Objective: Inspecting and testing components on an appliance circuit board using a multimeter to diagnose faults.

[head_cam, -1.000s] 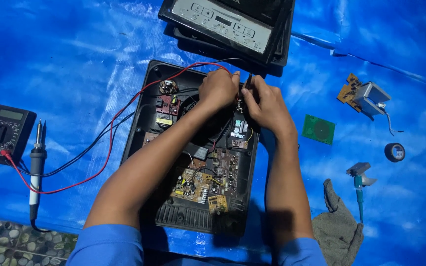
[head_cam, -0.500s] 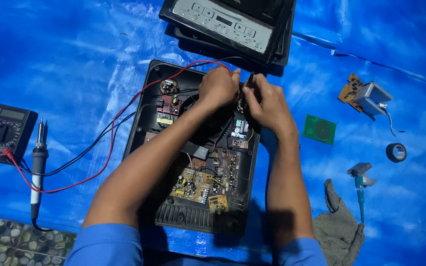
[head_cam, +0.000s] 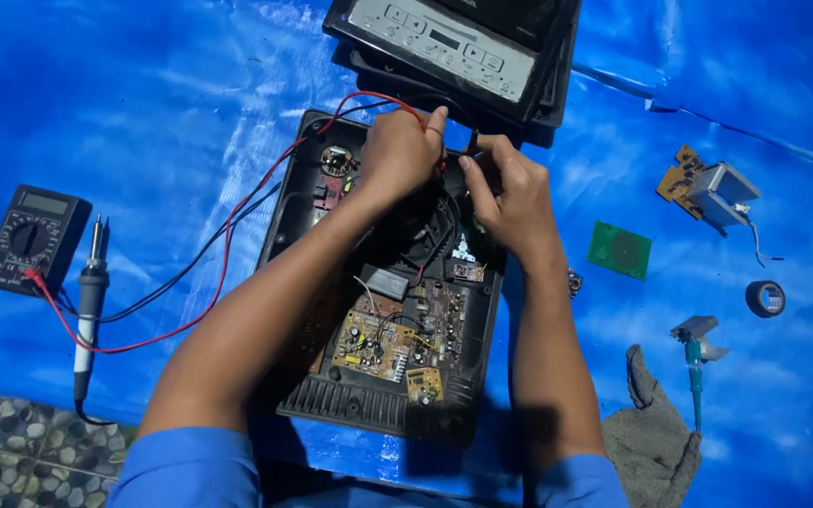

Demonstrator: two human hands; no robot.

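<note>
We sit over a blue plastic sheet [head_cam: 171, 103] that covers nearly the whole ground, creased and rippled, with bright glare running across its folds. The light looks like strong daylight, falling from above and throwing dark shadows onto the sheet near its lower edge. At the lower left corner the sheet ends and we see a pebble floor [head_cam: 21, 452], rounded stones set in grey.

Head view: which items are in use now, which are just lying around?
In use: left hand and right hand on the opened appliance base; red lead; multimeter.
Idle: soldering iron, green board, tape roll, grey rag, top cover.
</note>
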